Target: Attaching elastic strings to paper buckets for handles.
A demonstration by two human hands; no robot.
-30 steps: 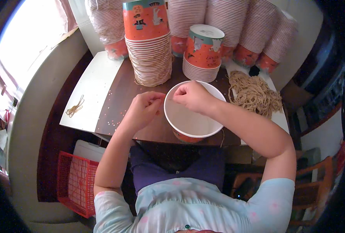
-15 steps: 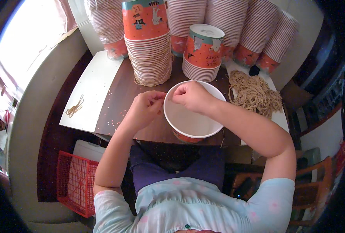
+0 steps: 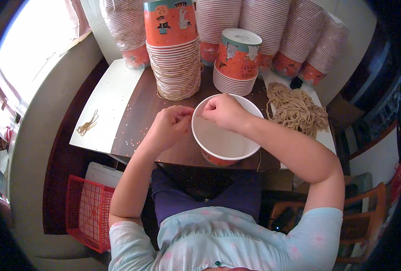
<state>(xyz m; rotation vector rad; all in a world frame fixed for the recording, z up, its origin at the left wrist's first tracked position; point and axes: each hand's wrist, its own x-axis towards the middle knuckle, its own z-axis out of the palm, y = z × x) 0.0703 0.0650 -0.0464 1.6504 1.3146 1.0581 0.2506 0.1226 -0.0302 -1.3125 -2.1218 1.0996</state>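
A large paper bucket, white inside and orange outside, stands at the near edge of the dark wooden table. My right hand rests over its far left rim with fingers pinched at the rim. My left hand is just outside the rim on the left, fingers pinched toward the same spot. A thin string hangs down the bucket's right side. What exactly the fingers pinch is too small to tell.
Tall stacks of orange paper buckets and a short stack line the back. A pile of tan string handles lies right. A white board with a few strings lies left. A red basket sits below.
Nothing has visibly changed; both hands stay pinched at the bucket's left rim.
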